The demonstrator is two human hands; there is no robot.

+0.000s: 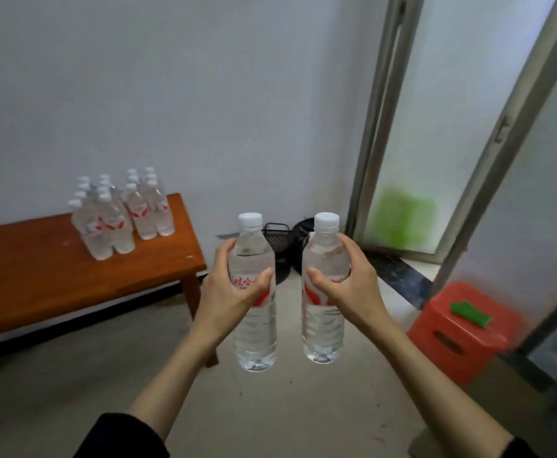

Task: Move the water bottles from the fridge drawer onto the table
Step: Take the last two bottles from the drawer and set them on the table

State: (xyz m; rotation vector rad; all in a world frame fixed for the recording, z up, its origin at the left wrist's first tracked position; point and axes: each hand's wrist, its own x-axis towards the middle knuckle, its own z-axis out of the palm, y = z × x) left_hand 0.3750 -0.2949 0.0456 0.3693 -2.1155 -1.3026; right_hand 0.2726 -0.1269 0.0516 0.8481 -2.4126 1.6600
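- So the left hand (pixel 229 292) had its grip wrapped round one water bottle (pixel 255 325)
- right hand (pixel 346 285) gripped another bottle (pixel 323 322), both upright in midair
- other bottles (pixel 121 213) stood on the desk (pixel 39 279)

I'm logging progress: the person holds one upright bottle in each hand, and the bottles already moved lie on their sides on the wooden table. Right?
Not quite. The head view shows the moved bottles standing upright in a cluster on the wooden table, not lying down. The rest holds: the left hand and right hand each grip an upright bottle.
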